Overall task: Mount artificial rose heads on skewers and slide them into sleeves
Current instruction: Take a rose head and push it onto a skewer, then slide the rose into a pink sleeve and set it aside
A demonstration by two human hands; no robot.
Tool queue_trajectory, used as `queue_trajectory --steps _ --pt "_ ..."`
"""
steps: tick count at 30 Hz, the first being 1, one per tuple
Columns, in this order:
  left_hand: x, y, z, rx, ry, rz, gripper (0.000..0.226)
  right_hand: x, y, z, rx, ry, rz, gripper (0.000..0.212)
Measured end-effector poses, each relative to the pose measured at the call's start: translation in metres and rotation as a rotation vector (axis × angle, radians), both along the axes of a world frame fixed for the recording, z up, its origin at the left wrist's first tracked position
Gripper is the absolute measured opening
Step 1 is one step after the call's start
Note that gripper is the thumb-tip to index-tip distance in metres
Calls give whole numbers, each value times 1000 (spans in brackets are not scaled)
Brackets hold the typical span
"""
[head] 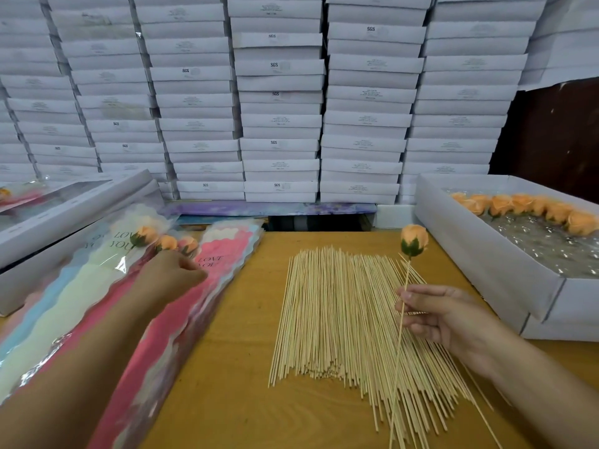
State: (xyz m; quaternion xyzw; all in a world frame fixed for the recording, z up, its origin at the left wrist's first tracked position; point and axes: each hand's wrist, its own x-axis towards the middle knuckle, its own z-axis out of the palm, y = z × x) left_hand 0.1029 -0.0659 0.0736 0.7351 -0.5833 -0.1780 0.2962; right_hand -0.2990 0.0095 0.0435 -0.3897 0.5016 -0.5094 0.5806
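Head view: your right hand pinches 1 skewer mid-shaft, its peach rose head up and pointing away, long axis near upright over the skewer pile. It looks light and thin, likely snappable; hold the shaft, not the soft petals. Your left hand rests curled on the sleeves; I cannot tell whether it grips one.

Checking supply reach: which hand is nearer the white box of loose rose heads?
Right. The right hand, holding a mounted rose, is beside the white box; the left hand rests on the sleeves across the table.
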Motion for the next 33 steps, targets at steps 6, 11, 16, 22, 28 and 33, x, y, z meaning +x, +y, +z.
queue_trajectory --steps 6,11,16,22,28,33 --pt "32 -17 -27 100 -256 85 37 -3 -3 -2 -9 -7 -12 44" --pt "37 -20 -38 -2 -242 151 39 -4 -3 -4 -26 4 -7 52" --pt "34 -20 -36 -45 -226 161 31 -5 -3 -4 -35 11 -9 54" --pt "32 -21 -26 72 139 186 25 -5 -3 -4 -46 22 6 52" --pt "17 -19 -12 301 690 48 13 -5 -2 -4 -39 -6 35 45" --pt "-27 5 4 265 998 -244 37 0 3 1 -31 -8 82 49"
